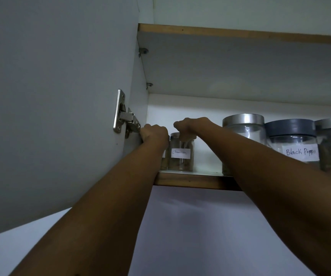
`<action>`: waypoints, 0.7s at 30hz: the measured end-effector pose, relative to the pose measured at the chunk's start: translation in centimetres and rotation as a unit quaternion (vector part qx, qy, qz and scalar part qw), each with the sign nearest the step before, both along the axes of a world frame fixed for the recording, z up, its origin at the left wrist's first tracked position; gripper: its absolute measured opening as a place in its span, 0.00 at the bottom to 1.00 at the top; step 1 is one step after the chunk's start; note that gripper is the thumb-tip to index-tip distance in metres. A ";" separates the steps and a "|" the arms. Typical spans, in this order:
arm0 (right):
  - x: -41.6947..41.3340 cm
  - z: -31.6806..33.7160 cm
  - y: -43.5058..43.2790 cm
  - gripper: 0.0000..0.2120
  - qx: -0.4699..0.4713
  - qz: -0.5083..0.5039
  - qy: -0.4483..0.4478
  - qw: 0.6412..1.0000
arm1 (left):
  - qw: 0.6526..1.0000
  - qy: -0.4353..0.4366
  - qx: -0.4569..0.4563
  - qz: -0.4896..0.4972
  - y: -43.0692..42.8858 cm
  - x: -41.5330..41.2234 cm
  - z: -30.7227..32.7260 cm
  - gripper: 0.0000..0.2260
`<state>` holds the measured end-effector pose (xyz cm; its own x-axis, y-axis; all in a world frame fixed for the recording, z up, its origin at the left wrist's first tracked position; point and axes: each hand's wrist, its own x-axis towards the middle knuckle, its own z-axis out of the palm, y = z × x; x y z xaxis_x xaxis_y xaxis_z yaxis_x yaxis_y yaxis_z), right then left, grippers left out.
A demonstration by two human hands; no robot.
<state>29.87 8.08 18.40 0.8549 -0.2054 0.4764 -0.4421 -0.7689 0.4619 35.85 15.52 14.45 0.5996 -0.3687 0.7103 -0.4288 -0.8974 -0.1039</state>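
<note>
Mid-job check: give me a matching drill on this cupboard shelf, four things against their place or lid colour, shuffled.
Things:
1. Cinnamon jar
2. Black Pepper jar
3. hinge
4. clear jar

Descriptions:
A. dark grey lid
B. silver lid
C. on the open door, far left
D. gripped at its top by the right hand

Pairs: 1-D, 2-A, 3-C, 4-B

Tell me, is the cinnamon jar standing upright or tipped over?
Upright. The cinnamon jar stands flat on the shelf, its label level, while the right hand grips its top.
</note>
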 end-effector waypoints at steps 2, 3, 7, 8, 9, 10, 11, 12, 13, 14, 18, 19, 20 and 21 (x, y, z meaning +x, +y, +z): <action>0.5 -0.2 0.0 0.10 0.002 0.001 -0.007 1.000 | 1.000 0.001 -0.004 -0.007 -0.1 0.1 -0.1 0.16; 0.8 -0.2 -0.1 0.13 0.002 0.001 -0.012 1.000 | 1.000 -0.001 -0.006 -0.010 -0.1 0.1 -0.1 0.16; 1.8 -0.2 -0.5 0.20 0.013 -0.008 -0.031 0.999 | 0.999 -0.021 -0.020 -0.036 -0.2 0.3 0.0 0.17; 1.7 -0.1 -0.4 0.20 0.012 -0.013 -0.027 0.999 | 0.998 -0.037 -0.032 -0.046 -0.2 0.2 0.1 0.16; 1.4 -0.2 -0.2 0.20 0.010 -0.013 -0.026 1.000 | 0.995 -0.061 -0.045 -0.058 -0.2 -0.2 0.1 0.16; 0.7 -0.2 0.1 0.21 0.001 -0.006 -0.033 0.999 | 0.991 -0.094 -0.058 -0.072 0.0 -0.7 0.1 0.16; -0.1 -0.2 0.5 0.21 -0.021 0.008 -0.048 0.999 | 0.985 -0.135 -0.070 -0.086 0.2 -1.1 0.0 0.15; -1.3 -0.1 0.9 0.21 -0.054 0.027 -0.069 0.996 | 0.976 -0.176 -0.080 -0.098 0.4 -1.6 0.0 0.14; -2.6 0.2 1.1 0.18 -0.086 0.056 -0.097 0.990 | 0.966 -0.214 -0.091 -0.112 0.7 -2.2 -0.1 0.13; -4.0 0.5 1.2 0.15 -0.109 0.091 -0.131 0.981 | 0.955 -0.245 -0.103 -0.132 1.1 -2.9 -0.2 0.13; -9.0 2.2 0.5 0.12 -0.103 0.205 -0.226 0.947 | 0.904 -0.306 -0.157 -0.255 1.4 -5.6 -0.6 0.13; -10.3 2.6 -0.1 0.12 -0.071 0.221 -0.239 0.943 | 0.894 -0.313 -0.161 -0.279 1.2 -6.6 -0.8 0.12; -11.5 3.0 -0.8 0.12 -0.037 0.230 -0.250 0.940 | 0.884 -0.320 -0.165 -0.299 1.0 -7.6 -0.9 0.11; -12.6 3.3 -1.7 0.13 -0.009 0.234 -0.260 0.937 | 0.874 -0.328 -0.171 -0.316 0.8 -8.5 -1.1 0.11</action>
